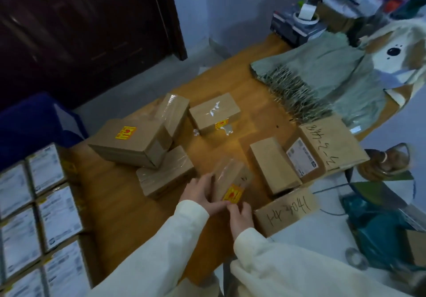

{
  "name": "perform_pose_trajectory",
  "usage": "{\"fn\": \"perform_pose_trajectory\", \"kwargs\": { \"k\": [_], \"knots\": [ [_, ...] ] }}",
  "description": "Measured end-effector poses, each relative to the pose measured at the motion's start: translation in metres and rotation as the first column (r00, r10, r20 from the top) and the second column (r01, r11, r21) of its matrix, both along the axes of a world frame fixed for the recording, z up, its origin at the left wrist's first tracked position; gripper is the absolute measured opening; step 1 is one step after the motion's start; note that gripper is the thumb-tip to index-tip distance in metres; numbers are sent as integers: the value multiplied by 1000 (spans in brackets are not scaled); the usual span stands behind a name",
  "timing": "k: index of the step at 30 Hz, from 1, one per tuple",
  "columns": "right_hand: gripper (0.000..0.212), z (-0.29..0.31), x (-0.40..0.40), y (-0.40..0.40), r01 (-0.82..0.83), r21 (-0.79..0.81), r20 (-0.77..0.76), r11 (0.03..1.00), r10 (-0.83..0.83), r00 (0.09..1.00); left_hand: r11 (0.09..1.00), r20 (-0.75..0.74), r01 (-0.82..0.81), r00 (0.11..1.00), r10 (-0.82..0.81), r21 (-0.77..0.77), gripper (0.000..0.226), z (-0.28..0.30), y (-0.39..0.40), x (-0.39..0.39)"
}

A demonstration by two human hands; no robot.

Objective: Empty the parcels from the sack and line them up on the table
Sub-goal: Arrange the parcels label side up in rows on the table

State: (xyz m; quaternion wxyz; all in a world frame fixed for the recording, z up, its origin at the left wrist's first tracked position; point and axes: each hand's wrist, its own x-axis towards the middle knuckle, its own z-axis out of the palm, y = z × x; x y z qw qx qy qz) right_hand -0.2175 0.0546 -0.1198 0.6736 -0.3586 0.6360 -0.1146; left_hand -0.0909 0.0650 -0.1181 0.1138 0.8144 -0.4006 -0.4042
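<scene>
We see an orange-brown wooden table (pixel 129 207) beside a dark wooden door (pixel 80 31) and pale blue wall. Both our left hand (pixel 200 192) and right hand (pixel 239 216) grip a small brown cardboard parcel with a yellow-red sticker (pixel 230 181) above the table's near edge. A flat brown parcel (pixel 285 209) reads roughly "14-3041"; a grey-green woven sack (pixel 322 78) lies beyond.

Single head-worn view, steeply downward and forward, close above the table (pixel 119 209).
</scene>
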Motion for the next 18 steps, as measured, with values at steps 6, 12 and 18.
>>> {"fn": "perform_pose_trajectory", "kwargs": {
  "k": [6, 12, 18],
  "knots": [
    [77, 1, 3, 6, -276, 79, 197, 958, 256, 946, 716, -736, -682, 408, 540, 148, 109, -6, 62, 13],
    [83, -5, 31, 20, -560, 63, 65, 826, 556, 828, 331, -681, -834, -71, 729, 441, 45, -15, 100, 22],
    [79, -1, 71, 39, -705, -92, 45, 703, 711, 702, 409, -527, -871, 221, 820, 271, 47, -14, 140, 56]
  ]
}}
